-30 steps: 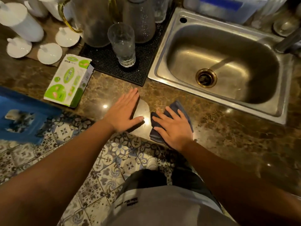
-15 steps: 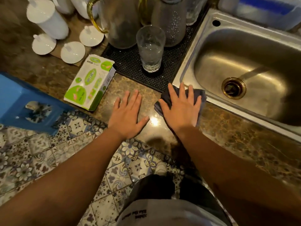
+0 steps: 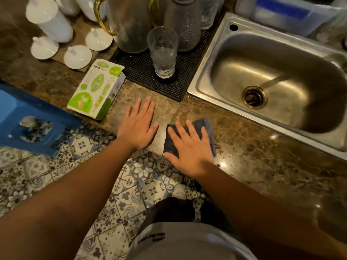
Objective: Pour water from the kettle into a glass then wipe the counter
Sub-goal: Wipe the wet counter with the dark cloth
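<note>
Dim warm light, glare spots on counter [image 3: 244, 156], wide-angle edge distortion

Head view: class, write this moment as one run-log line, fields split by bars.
stage: wiping counter | right hand: flat, pressing cloth | left hand: flat on counter | glass: upright on mat

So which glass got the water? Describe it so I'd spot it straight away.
Start at the steel sink and look just left of it to the black ridged mat. At the mat's front edge stands a clear textured glass, alone and nearest the hands. The vessels behind it are taller and frosted or dimpled.
</note>
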